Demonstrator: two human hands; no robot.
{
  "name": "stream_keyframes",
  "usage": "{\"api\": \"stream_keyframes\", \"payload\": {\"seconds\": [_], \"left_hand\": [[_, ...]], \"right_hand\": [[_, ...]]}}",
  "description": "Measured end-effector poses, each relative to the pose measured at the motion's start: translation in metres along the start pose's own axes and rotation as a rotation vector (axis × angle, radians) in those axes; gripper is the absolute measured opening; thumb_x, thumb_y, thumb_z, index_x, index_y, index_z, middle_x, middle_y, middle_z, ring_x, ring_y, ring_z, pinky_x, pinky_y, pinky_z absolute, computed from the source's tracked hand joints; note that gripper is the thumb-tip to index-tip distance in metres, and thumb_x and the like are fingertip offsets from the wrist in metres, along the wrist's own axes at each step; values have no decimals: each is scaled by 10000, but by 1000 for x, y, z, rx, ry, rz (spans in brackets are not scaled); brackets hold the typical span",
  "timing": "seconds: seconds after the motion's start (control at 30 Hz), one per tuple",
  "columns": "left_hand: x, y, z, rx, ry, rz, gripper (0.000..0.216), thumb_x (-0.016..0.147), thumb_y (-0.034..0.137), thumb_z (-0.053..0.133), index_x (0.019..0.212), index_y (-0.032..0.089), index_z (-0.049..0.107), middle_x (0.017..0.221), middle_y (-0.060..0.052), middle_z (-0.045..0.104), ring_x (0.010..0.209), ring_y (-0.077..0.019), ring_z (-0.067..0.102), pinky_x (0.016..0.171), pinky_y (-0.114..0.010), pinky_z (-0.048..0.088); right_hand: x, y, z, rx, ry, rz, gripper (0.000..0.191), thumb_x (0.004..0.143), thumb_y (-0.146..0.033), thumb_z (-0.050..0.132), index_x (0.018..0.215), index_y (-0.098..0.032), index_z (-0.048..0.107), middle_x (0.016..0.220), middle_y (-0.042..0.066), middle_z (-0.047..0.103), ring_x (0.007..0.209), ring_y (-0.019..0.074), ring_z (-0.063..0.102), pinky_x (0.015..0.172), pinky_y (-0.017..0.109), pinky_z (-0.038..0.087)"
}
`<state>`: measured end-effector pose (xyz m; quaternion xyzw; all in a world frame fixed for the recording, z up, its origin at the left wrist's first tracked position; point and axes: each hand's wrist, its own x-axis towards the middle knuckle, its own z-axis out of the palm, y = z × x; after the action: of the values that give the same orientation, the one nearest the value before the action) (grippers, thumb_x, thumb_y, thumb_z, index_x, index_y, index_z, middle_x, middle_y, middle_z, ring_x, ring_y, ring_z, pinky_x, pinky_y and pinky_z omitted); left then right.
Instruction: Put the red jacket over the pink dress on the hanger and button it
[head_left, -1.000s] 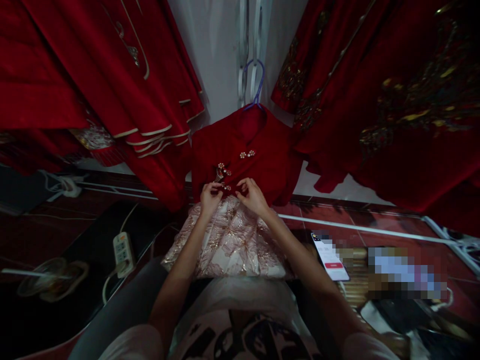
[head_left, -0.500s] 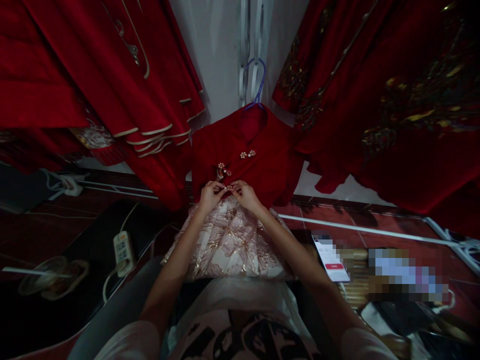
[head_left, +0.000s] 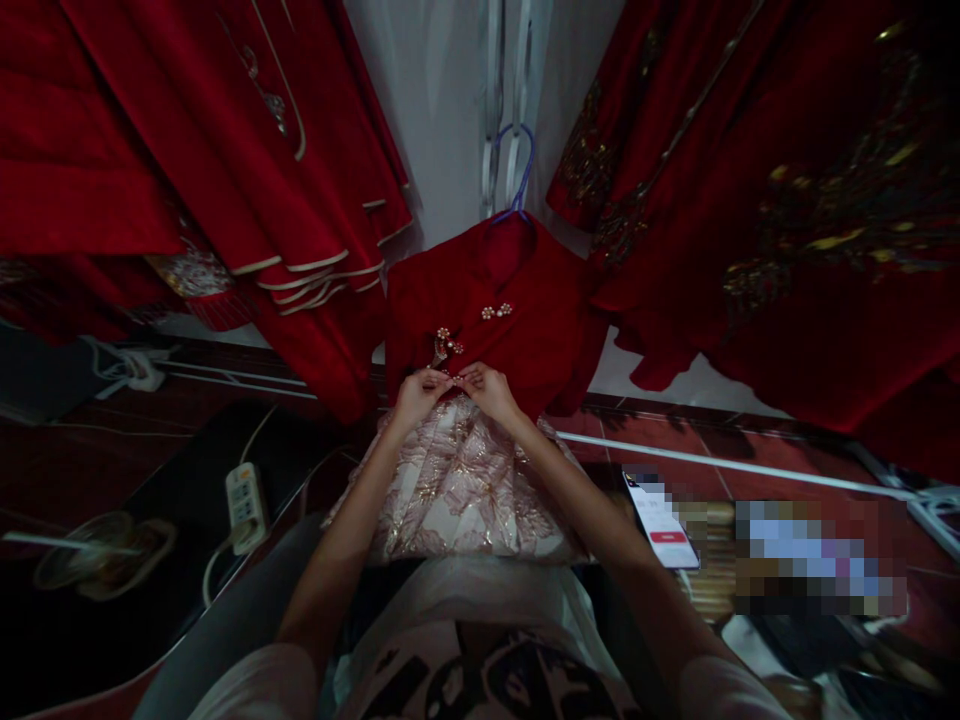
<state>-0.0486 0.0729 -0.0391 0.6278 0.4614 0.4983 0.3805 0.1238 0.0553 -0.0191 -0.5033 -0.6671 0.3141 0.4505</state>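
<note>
A red dress top with a brocade skirt in pale pink and gold hangs from a purple hanger; the skirt spreads across my lap. At the waist, my left hand and my right hand meet with fingertips pinched on a small beaded clasp, mostly hidden by the fingers. Just above them sits a beaded flower ornament with a dangling part. Higher on the chest is a pair of pearl flower clasps.
Red garments hang close on the left, and embroidered red ones on the right. A power strip and a plastic cup with a straw rest on a dark surface at left. A lit phone lies at right.
Both hands stay at the same clasp, with only slight finger movement; the clasp is now more covered by the fingertips. The view has shifted very slightly.
</note>
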Motion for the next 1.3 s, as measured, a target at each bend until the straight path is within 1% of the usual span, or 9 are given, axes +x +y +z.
{"api": "stream_keyframes", "payload": {"seconds": [0.27,0.4,0.53,0.67,0.8,1.0,1.1,1.17,1.3], "left_hand": [[-13,11,11,74,164,81,222,776,393,679,852,184,684,833,-51,697,775,-151,651,704,-241,518],[1,23,15,-125,215,45,303,802,440,648,949,176,670,927,-67,699,845,-153,656,779,-266,530],[22,38,19,-373,125,-125,315,787,418,675,933,139,680,961,-89,711,829,-155,672,846,-346,539],[27,54,26,-565,124,-265,277,718,328,747,914,137,703,1003,-86,722,881,-151,674,914,-352,505],[22,61,29,-658,83,-316,303,655,294,776,918,152,724,1041,-90,724,956,-150,661,947,-310,458],[20,72,35,-609,202,-342,200,653,276,738,810,161,692,926,-51,724,824,-105,646,799,-233,465],[26,86,43,-522,51,-398,258,739,381,677,871,160,686,906,-66,714,730,-110,626,703,-240,476],[33,96,48,-373,-33,-270,287,798,417,619,916,163,680,941,-80,708,748,-132,628,697,-262,490],[52,114,56,144,-31,269,224,874,255,527,1046,208,664,1065,-65,666,894,-151,616,850,-313,496]], "right_hand": [[-2,-4,-3,122,-6,34,137,781,-211,677,897,-141,664,815,42,703,726,109,651,716,233,531],[-8,-14,-32,286,-259,96,148,746,-178,683,882,-124,667,861,62,719,732,108,661,746,257,532],[-20,-25,-67,405,-500,145,211,719,-215,705,915,-139,679,852,42,724,705,104,654,729,260,525],[-31,-30,-85,416,-509,162,233,724,-265,724,929,-161,687,853,28,719,695,100,637,722,261,512],[-36,-29,-88,422,-503,173,269,722,-301,745,941,-158,684,871,36,709,700,100,614,738,277,499],[-37,-31,-88,422,-488,167,262,734,-293,738,942,-152,666,864,37,697,727,106,615,753,286,491],[-39,-34,-95,386,-533,157,257,736,-289,736,938,-147,664,858,39,694,746,109,620,761,283,489],[-40,-37,-103,357,-614,167,264,736,-291,738,944,-146,664,881,45,699,759,109,623,768,282,490],[-44,-41,-123,320,-750,211,273,747,-297,734,957,-135,669,917,59,709,774,105,628,760,267,495]]}}
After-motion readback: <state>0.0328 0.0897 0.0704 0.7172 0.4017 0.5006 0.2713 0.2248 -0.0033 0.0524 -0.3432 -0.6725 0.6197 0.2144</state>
